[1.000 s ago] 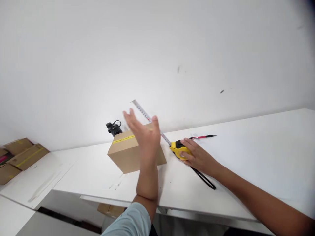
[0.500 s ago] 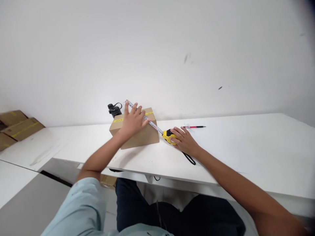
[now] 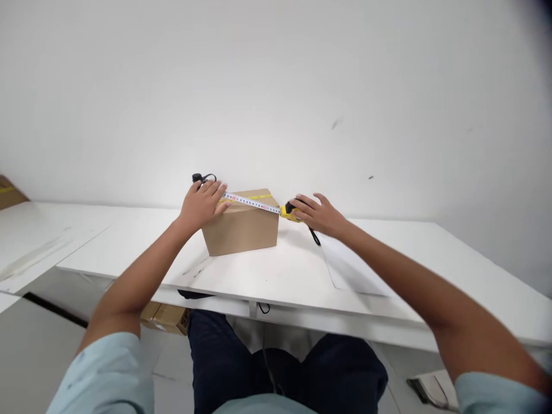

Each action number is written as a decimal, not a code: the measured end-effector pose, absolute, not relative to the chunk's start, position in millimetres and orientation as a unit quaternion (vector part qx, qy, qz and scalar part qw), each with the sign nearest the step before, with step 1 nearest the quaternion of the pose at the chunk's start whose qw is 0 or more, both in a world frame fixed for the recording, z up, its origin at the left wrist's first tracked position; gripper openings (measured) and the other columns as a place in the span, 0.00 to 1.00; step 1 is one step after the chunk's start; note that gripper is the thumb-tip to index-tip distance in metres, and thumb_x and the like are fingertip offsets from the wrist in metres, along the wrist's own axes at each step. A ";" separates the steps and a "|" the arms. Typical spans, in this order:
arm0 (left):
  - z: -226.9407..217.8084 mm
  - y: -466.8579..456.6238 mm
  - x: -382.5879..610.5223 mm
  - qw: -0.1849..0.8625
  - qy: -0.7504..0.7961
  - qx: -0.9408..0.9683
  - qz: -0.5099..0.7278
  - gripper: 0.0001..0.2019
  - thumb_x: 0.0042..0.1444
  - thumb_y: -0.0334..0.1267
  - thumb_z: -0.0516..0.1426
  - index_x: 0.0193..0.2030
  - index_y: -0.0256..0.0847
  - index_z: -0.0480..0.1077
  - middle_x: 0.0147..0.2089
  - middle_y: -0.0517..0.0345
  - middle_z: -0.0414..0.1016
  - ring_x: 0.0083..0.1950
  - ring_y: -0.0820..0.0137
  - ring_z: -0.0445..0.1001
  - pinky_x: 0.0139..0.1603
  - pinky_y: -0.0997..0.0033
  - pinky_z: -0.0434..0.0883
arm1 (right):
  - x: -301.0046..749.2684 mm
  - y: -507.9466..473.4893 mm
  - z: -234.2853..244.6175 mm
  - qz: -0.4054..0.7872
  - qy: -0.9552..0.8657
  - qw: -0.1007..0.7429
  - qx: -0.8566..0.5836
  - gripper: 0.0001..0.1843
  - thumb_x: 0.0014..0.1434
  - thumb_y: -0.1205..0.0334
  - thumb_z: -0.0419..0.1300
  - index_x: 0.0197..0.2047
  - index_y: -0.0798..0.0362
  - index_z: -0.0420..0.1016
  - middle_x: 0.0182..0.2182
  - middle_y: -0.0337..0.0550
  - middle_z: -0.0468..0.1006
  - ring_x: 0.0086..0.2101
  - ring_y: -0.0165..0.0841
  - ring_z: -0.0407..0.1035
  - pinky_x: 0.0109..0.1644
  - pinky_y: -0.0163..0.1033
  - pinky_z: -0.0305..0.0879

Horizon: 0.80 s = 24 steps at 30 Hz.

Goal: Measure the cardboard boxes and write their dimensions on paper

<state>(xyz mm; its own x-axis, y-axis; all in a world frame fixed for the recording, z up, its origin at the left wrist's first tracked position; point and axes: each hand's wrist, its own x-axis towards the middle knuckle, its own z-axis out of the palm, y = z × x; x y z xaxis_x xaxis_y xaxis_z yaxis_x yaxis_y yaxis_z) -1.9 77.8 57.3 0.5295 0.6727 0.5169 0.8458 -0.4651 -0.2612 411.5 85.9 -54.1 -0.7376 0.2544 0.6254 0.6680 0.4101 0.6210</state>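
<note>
My right hand [image 3: 319, 215] grips a yellow and black tape measure [image 3: 290, 210] just off the right end of a cardboard box [image 3: 241, 233]. Its white blade [image 3: 252, 202], printed with numbers, runs out to the left across the top of the box. At the box's left end, my left hand [image 3: 202, 206] lies over the blade with fingers stretched and thumb apart. That hand hides the blade's far end. A black strap [image 3: 314, 236] hangs from the tape measure below my right hand.
Behind my left hand shows the cap of a black bottle [image 3: 197, 177]. White paper [image 3: 351, 270] lies on the white table [image 3: 259, 282] at the right. Another carton [image 3: 11, 192] stands far left, and a small carton [image 3: 166, 318] is below the table edge.
My left hand has shifted left along the box. The right hand has risen with the tape measure, and the blade now lies flatter across the box top. The view has shifted.
</note>
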 end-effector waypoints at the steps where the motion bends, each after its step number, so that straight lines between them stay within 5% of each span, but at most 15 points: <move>1: 50.4 78.8 -4.4 0.233 -0.481 -0.828 -0.168 0.29 0.75 0.50 0.47 0.75 0.40 0.68 0.78 0.42 0.67 0.80 0.49 0.63 0.82 0.40 0.54 | 412.2 87.9 -37.4 -0.458 -0.821 0.191 -0.281 0.28 0.63 0.78 0.59 0.63 0.45 0.71 0.71 0.45 0.72 0.72 0.42 0.62 0.73 0.60 0.62; 6: 17.8 84.2 -9.9 0.138 -0.555 -0.812 -0.116 0.31 0.76 0.51 0.42 0.76 0.38 0.65 0.81 0.43 0.63 0.80 0.52 0.62 0.80 0.41 0.58 | 416.4 93.8 26.1 -0.447 -0.859 0.060 -0.241 0.41 0.57 0.85 0.59 0.68 0.45 0.67 0.75 0.43 0.66 0.72 0.43 0.61 0.76 0.72 0.59; 16: -20.8 55.4 10.4 0.175 -0.609 -0.737 -0.236 0.28 0.72 0.49 0.54 0.74 0.36 0.67 0.76 0.36 0.69 0.75 0.44 0.69 0.69 0.43 0.68 | 404.4 136.8 74.1 -0.327 -0.899 0.091 -0.277 0.45 0.56 0.88 0.49 0.71 0.41 0.65 0.73 0.34 0.68 0.72 0.41 0.60 0.78 0.84 0.37; 24: -24.1 49.0 10.9 0.177 -0.613 -0.735 -0.230 0.27 0.72 0.49 0.55 0.72 0.38 0.69 0.76 0.37 0.69 0.76 0.46 0.68 0.73 0.42 0.65 | 387.6 165.5 22.8 -0.344 -0.869 0.120 -0.334 0.47 0.52 0.85 0.51 0.72 0.48 0.66 0.70 0.45 0.72 0.64 0.46 0.67 0.75 0.80 0.53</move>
